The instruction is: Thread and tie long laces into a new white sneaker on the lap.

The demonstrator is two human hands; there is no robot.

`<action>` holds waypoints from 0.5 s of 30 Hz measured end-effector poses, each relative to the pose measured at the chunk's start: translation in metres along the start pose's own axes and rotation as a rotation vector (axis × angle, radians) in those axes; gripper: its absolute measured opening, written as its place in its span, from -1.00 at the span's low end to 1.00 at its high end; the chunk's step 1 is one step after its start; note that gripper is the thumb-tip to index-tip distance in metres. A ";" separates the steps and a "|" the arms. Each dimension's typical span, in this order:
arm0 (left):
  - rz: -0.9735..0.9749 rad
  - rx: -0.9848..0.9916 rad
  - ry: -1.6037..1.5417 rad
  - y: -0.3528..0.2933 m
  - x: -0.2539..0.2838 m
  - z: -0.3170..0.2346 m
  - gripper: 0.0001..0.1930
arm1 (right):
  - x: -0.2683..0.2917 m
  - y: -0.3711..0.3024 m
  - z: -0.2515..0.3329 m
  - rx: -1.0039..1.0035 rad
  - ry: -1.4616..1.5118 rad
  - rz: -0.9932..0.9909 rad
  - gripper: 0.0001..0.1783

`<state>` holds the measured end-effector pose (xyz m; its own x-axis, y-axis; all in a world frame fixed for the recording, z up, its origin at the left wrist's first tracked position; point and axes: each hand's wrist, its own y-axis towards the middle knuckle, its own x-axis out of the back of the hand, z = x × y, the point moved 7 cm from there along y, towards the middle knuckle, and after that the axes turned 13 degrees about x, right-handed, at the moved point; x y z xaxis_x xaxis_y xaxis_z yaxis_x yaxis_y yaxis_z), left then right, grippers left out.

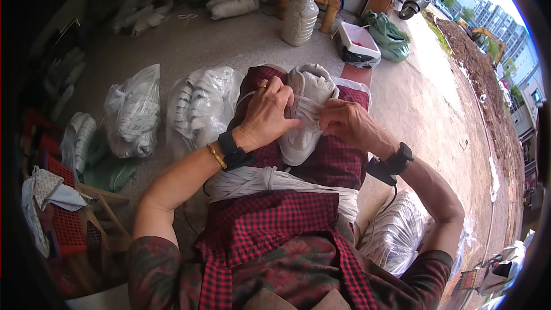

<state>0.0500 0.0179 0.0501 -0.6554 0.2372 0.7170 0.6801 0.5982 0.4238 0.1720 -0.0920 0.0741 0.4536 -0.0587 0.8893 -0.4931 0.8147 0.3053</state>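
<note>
A white lace-up shoe (298, 148) rests on my lap, on the red-and-black checked apron, with its toe toward me and its opening away. My left hand (267, 112) is at the shoe's left side, fingers bent around a white shoelace (308, 107) at the eyelets. From the right, my right hand (351, 123) pinches lace at the other side of the shoe, its fingertips pressed together. Loose lace lies across the tongue between both hands. A bundle of white laces (244, 185) lies across my lap, nearer to me than the shoe.
Clear bags of white shoes (135, 112) stand on the floor at left, with another bag (202, 106) beside my left knee. Ahead are a plastic jug (300, 18) and a white bin (360, 40). A filled bag (399, 232) sits by my right hip, a red crate (69, 232) at lower left.
</note>
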 end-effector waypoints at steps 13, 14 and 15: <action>0.039 -0.071 -0.111 -0.003 0.005 -0.003 -0.52 | 0.002 -0.011 0.005 -0.038 -0.441 -0.316 -0.80; 0.043 -0.077 -0.111 0.000 0.006 -0.003 -0.52 | 0.002 -0.014 0.004 -0.072 -0.458 -0.338 -0.80; 0.086 -0.039 -0.157 0.005 0.005 0.000 -0.55 | 0.001 -0.017 0.002 -0.093 -0.443 -0.325 -0.75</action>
<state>0.0498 0.0218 0.0562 -0.6353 0.4043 0.6579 0.7461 0.5410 0.3880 0.1793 -0.1074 0.0708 0.2059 -0.5360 0.8187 -0.3034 0.7604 0.5742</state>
